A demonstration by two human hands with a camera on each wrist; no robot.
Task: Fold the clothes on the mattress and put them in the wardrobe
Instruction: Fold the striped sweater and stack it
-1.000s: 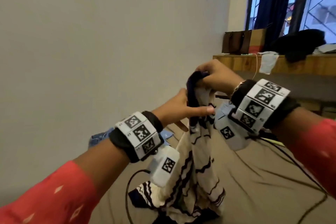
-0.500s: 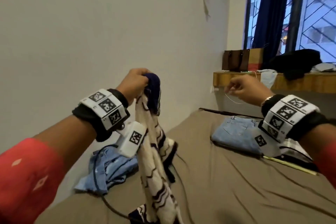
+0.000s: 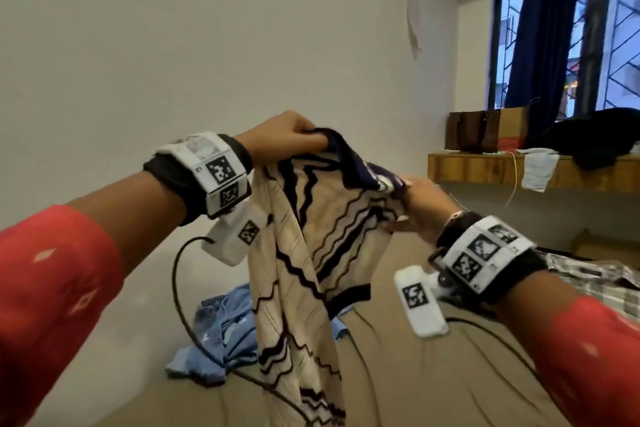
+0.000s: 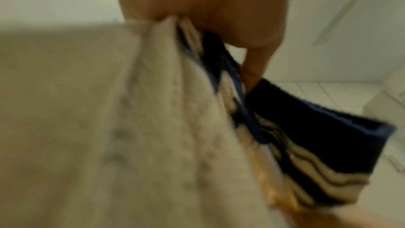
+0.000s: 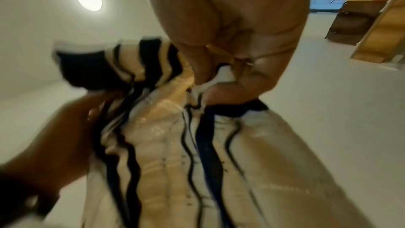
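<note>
Cream top [image 3: 304,253] with dark wavy stripes hangs in the air above the mattress [image 3: 433,374], held up by both hands: the left hand [image 3: 280,139] grips its dark collar edge with curled fingers, and the right hand [image 3: 420,208] pinches the fabric at the other shoulder. Below on the mattress lie a crumpled light-blue garment [image 3: 221,333] by the wall and a checked cloth [image 3: 595,282] to the right; a wooden shelf [image 3: 491,168] stands under the window

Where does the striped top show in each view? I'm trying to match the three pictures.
Head: striped top at centre, hanging between both hands.
Left wrist: fills the lower middle, under the left hand.
Right wrist: lower centre, below the right hand.
Shared landmark: its dark collar.
</note>
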